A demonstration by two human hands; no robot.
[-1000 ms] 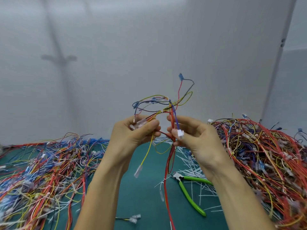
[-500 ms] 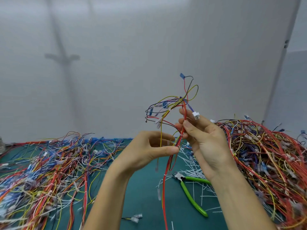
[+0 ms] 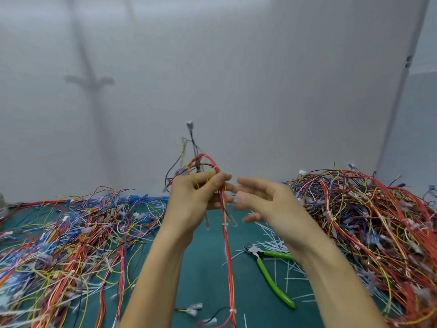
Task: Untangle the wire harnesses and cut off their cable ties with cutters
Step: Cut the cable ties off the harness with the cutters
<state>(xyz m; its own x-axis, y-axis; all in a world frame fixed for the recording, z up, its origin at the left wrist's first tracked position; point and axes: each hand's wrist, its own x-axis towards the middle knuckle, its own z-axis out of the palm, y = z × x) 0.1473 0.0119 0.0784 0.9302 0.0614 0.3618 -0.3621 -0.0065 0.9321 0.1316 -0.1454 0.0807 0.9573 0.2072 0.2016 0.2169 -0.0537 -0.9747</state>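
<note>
My left hand point(image 3: 194, 197) grips a wire harness point(image 3: 225, 235) of red, yellow and black wires, raised above the green table. Its loops and a small connector point(image 3: 190, 125) stick up above my fingers, and its red strands hang down to the table with a white cable tie point(image 3: 224, 224) round them. My right hand point(image 3: 264, 204) hovers just right of the harness, blurred, fingers loosely spread and holding nothing. Green-handled cutters point(image 3: 272, 275) lie on the table below my right forearm.
A big heap of tangled harnesses point(image 3: 369, 223) fills the right side, another heap point(image 3: 66, 242) the left. Cut white cable ties point(image 3: 272, 242) lie scattered around the cutters. Loose connectors point(image 3: 192, 308) lie near the front edge. A grey wall stands behind the green mat point(image 3: 205, 275).
My right hand has let go of the harness and moved off to the right. My left hand has risen and now grips the bundle alone, and the loops have turned.
</note>
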